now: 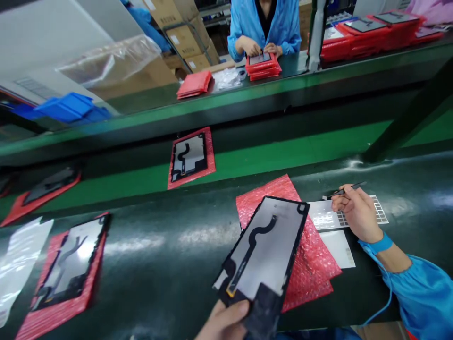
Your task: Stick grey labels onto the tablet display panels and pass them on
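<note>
My left hand (228, 321) grips the lower end of a tablet screen panel (274, 241), thumb on top. The panel is tilted, its grey back facing up, with a black wavy flex cable (253, 238) on it. Beneath it lie red bubble-wrap pouches (311, 259) on the dark bench. My right hand (359, 212), with a blue wrist strap at its wrist, pinches dark tweezers (345, 191). It is over a sheet of small stickers (325, 216), part of which it hides. A white card (338, 248) lies just below that sheet.
On the left, another screen panel (69, 259) lies on red bubble wrap beside a clear plastic sheet (24, 264). A green conveyor belt (269, 153) carries more wrapped panels. Across it, a person in blue (264, 28) handles a panel stack. A dark post (406, 113) rises at right.
</note>
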`<state>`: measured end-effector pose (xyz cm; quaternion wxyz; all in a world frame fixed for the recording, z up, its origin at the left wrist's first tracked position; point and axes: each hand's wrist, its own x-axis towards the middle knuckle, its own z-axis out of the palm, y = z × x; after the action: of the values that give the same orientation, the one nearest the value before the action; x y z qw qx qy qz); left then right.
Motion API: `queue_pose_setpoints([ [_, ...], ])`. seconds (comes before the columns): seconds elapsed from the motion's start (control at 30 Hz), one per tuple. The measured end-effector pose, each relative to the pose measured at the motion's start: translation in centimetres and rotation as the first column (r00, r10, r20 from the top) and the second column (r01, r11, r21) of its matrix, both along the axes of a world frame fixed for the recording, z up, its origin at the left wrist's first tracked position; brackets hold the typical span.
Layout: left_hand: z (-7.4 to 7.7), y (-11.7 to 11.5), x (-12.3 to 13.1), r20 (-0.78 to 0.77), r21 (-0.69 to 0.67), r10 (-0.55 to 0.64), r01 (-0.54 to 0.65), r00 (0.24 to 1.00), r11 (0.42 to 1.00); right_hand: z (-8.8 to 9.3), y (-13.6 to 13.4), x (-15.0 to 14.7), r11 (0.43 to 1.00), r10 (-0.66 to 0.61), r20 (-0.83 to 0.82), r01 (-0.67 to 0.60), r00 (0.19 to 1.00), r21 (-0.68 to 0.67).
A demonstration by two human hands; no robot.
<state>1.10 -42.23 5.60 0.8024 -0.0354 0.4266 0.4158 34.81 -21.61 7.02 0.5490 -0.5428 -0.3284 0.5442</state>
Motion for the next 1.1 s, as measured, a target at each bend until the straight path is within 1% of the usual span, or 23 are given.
queue_pose_setpoints([
  [0.07, -0.4, -0.7, 3.9, 0.04, 0.027, -0.03, 0.029, 0.999, 0.999, -0.3, 0.0, 0.1, 1.0, 0.012, 0.014, -0.013, 1.0, 0.012],
  [0.13, -0.4, -0.1, 6.8, 0.046, 0.092, -0.053, 0.049, 0.998, 0.995, -0.5, -0.1, 0.1, 1.0, 0.021, 0.027, -0.021, 0.999, 0.017],
  [0.2, -0.5, 0.8, 8.5, 0.063, 0.163, -0.083, 0.072, 0.995, 0.984, -0.6, -0.1, 0.2, 1.0, 0.026, 0.036, -0.026, 0.999, 0.013],
  [0.23, -0.7, 1.2, 8.9, 0.078, 0.196, -0.123, 0.106, 0.989, 0.975, -0.6, -0.1, 0.2, 0.999, 0.03, 0.041, -0.03, 0.999, 0.01],
  [0.3, -1.3, 1.3, 9.1, 0.133, 0.24, -0.278, 0.241, 0.951, 0.94, -0.6, -0.1, 0.3, 0.999, 0.044, 0.054, -0.045, 0.998, 0.008],
  [0.37, -1.6, 0.9, 8.5, 0.181, 0.267, -0.469, 0.416, 0.864, 0.869, -0.5, -0.1, 0.2, 0.997, 0.069, 0.075, -0.07, 0.995, 0.012],
  [0.4, -1.5, 0.6, 7.9, 0.165, 0.283, -0.559, 0.504, 0.813, 0.816, -0.4, -0.2, 0.2, 0.996, 0.083, 0.087, -0.085, 0.993, 0.016],
  [0.43, -1.1, 0.5, 7.2, 0.113, 0.305, -0.633, 0.579, 0.766, 0.756, -0.3, -0.3, 0.0, 0.995, 0.098, 0.099, -0.101, 0.99, 0.02],
  [0.47, -0.5, 0.6, 6.5, 0.017, 0.337, -0.687, 0.643, 0.726, 0.688, -0.3, -0.4, -0.2, 0.993, 0.114, 0.112, -0.118, 0.987, 0.024],
  [0.5, 0.3, 0.9, 5.8, -0.119, 0.376, -0.715, 0.698, 0.688, 0.609, -0.2, -0.6, -0.5, 0.99, 0.132, 0.127, -0.137, 0.983, 0.027],
  [0.53, 1.2, 1.5, 5.3, -0.288, 0.415, -0.695, 0.74, 0.659, 0.53, -0.1, -0.9, -0.8, 0.987, 0.154, 0.142, -0.159, 0.978, 0.026],
  [0.57, 1.9, 2.4, 4.9, -0.469, 0.453, -0.616, 0.771, 0.633, 0.447, -0.1, -1.2, -1.2, 0.982, 0.181, 0.158, -0.186, 0.971, 0.021],
  [0.6, 2.5, 3.4, 4.9, -0.646, 0.48, -0.468, 0.798, 0.603, 0.366, 0.0, -1.5, -1.6, 0.976, 0.214, 0.173, -0.219, 0.961, 0.012],
  [0.63, 2.8, 4.6, 5.1, -0.788, 0.483, -0.267, 0.827, 0.554, 0.289, 0.0, -1.8, -2.0, 0.966, 0.253, 0.186, -0.257, 0.949, -0.003],
  [0.67, 2.8, 5.7, 5.6, -0.876, 0.459, -0.06, 0.864, 0.479, 0.209, 0.0, -2.1, -2.4, 0.955, 0.293, 0.197, -0.295, 0.936, -0.02],
  [0.7, 2.6, 6.8, 6.3, -0.912, 0.407, 0.13, 0.901, 0.39, 0.151, 0.0, -2.4, -2.7, 0.944, 0.328, 0.204, -0.327, 0.923, -0.035],
  [0.73, 2.2, 7.8, 7.1, -0.915, 0.337, 0.273, 0.935, 0.298, 0.11, 0.0, -2.6, -2.9, 0.934, 0.357, 0.208, -0.355, 0.911, -0.049],
  [0.77, 1.7, 8.6, 7.9, -0.906, 0.26, 0.366, 0.962, 0.212, 0.086, 0.0, -2.6, -3.1, 0.924, 0.381, 0.211, -0.377, 0.9, -0.059],
  [0.8, 1.1, 9.3, 8.6, -0.896, 0.186, 0.423, 0.979, 0.133, 0.085, 0.0, -2.6, -3.2, 0.917, 0.398, 0.214, -0.393, 0.892, -0.066],
  [0.87, 0.3, 10.1, 9.5, -0.882, 0.08, 0.47, 0.992, 0.027, 0.093, 0.1, -2.4, -3.1, 0.911, 0.413, 0.222, -0.406, 0.883, -0.077],
  [0.93, -0.2, 10.4, 9.6, -0.87, 0.033, 0.493, 0.996, -0.011, 0.079, 0.2, -2.2, -3.0, 0.911, 0.413, 0.228, -0.403, 0.882, -0.091],
  [1.03, -0.1, 10.0, 9.0, -0.856, 0.017, 0.517, 0.999, 0.0, 0.029, 0.4, -2.1, -2.9, 0.916, 0.402, 0.232, -0.386, 0.886, -0.111],
  [1.1, 0.1, 9.8, 8.5, -0.864, 0.017, 0.504, 1.0, 0.01, 0.008, 0.6, -2.1, -3.1, 0.916, 0.402, 0.236, -0.382, 0.885, -0.126],
])
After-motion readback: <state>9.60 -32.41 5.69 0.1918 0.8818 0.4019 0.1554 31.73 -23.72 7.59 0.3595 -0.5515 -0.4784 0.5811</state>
